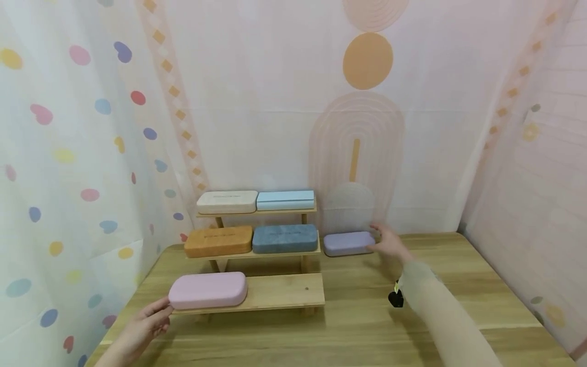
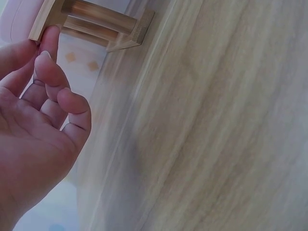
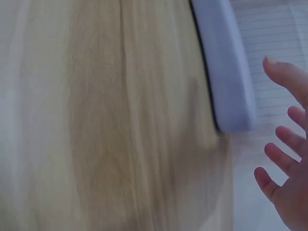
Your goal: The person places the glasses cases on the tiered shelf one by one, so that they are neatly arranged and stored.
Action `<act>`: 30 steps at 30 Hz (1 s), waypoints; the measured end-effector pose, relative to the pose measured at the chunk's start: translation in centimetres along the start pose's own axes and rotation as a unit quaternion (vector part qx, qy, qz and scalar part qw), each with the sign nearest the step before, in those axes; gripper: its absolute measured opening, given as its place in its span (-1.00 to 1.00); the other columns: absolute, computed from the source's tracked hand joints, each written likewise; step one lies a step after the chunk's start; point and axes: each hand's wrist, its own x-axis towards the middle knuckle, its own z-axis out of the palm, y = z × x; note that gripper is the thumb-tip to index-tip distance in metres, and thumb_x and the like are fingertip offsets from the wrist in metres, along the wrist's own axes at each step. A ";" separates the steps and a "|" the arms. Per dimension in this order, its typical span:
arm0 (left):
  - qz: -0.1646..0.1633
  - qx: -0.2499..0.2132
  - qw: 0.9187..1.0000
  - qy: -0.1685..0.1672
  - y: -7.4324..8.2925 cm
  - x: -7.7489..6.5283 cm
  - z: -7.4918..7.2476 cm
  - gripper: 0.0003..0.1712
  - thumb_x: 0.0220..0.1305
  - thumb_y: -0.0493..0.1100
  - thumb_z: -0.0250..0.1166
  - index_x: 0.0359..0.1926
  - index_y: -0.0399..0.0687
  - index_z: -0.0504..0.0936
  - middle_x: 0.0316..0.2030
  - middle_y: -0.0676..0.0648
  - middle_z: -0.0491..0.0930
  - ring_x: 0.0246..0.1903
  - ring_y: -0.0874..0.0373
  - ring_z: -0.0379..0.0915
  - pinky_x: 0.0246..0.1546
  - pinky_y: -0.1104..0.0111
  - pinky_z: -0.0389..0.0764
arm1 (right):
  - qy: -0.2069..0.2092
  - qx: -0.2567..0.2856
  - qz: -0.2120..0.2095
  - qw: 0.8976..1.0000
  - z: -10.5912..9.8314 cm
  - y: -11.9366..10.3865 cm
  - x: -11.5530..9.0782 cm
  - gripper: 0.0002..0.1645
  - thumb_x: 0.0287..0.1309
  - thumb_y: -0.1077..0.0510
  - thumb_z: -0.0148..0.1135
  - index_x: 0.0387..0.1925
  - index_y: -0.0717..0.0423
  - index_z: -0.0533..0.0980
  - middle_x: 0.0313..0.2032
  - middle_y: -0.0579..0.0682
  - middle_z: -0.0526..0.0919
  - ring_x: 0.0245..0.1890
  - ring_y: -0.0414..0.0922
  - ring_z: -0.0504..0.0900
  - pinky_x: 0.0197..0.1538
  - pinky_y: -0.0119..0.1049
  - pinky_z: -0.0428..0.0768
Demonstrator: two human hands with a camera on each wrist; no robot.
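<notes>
My left hand (image 1: 143, 323) is at the left end of the lowest step of a three-step wooden stand (image 1: 284, 291). In the left wrist view, thumb and fingertips (image 2: 47, 57) pinch the corner of the board. A pink glasses case (image 1: 208, 289) lies on that step, right beside these fingers. Farther off, my right hand (image 1: 390, 244) reaches to the right end of a lilac glasses case (image 1: 347, 243), which lies on the table to the right of the stand. The right wrist view shows that hand's fingers spread apart beside the lilac case (image 3: 226, 72), not closed around it.
On the middle step sit an orange case (image 1: 219, 241) and a blue case (image 1: 285, 239). The top step bears a cream case (image 1: 227, 202) and a light blue case (image 1: 285, 200). A patterned curtain (image 1: 257, 127) hangs behind the wood-grain table (image 1: 367, 326).
</notes>
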 end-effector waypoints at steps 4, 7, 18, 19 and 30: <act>-0.002 0.010 1.000 0.001 0.3 0.1 0.2 -0.26 0.53 -0.15 -0.05 0.38 -0.59 -0.19 -0.45 0.12 0.38 -0.38 0.24 0.39 -0.27 0.39 0.49 | -0.022 -0.018 -0.002 1.000 1.0 0.3 0.3 0.07 -0.16 0.18 0.54 0.33 0.47 0.18 0.27 0.43 0.27 0.25 0.35 0.26 0.28 0.22 0.19; 0.001 0.010 1.000 0.003 0.6 0.2 0.4 -0.26 0.53 -0.14 -0.04 0.39 -0.59 -0.16 -0.47 0.11 0.35 -0.37 0.24 0.39 -0.25 0.39 0.49 | -0.031 -0.039 -0.001 0.999 1.4 0.3 0.4 0.08 -0.20 0.18 0.55 0.32 0.46 0.21 0.29 0.43 0.25 0.26 0.35 0.24 0.29 0.22 0.16; 0.037 -0.053 0.997 -0.035 0.0 -0.1 0.0 -0.52 0.54 -0.19 -0.08 -0.08 0.68 0.54 -0.52 0.17 0.34 -0.40 0.29 0.37 -0.28 0.43 0.48 | -0.055 -0.095 0.021 0.994 2.1 -0.5 1.4 0.12 -0.18 0.09 0.55 0.34 0.44 0.18 0.31 0.42 0.22 0.28 0.34 0.22 0.30 0.21 0.17; 0.037 -0.057 0.997 -0.035 -0.1 -0.2 0.1 -0.52 0.54 -0.19 -0.08 -0.08 0.68 0.54 -0.53 0.17 0.34 -0.40 0.29 0.37 -0.28 0.44 0.49 | -0.054 -0.097 0.029 0.993 2.2 -0.5 1.4 0.11 -0.18 0.09 0.55 0.35 0.43 0.19 0.32 0.42 0.21 0.29 0.34 0.21 0.30 0.20 0.17; -0.004 -0.036 0.999 0.017 -0.1 -0.4 0.5 -0.55 0.52 -0.11 0.01 0.36 0.00 0.34 -0.54 0.12 0.33 -0.39 0.25 0.38 -0.26 0.39 0.50 | -0.032 -0.086 0.032 0.995 3.6 0.2 1.5 0.05 -0.27 0.07 0.61 0.24 0.43 0.32 0.16 0.44 0.30 0.11 0.28 0.35 0.16 0.17 0.35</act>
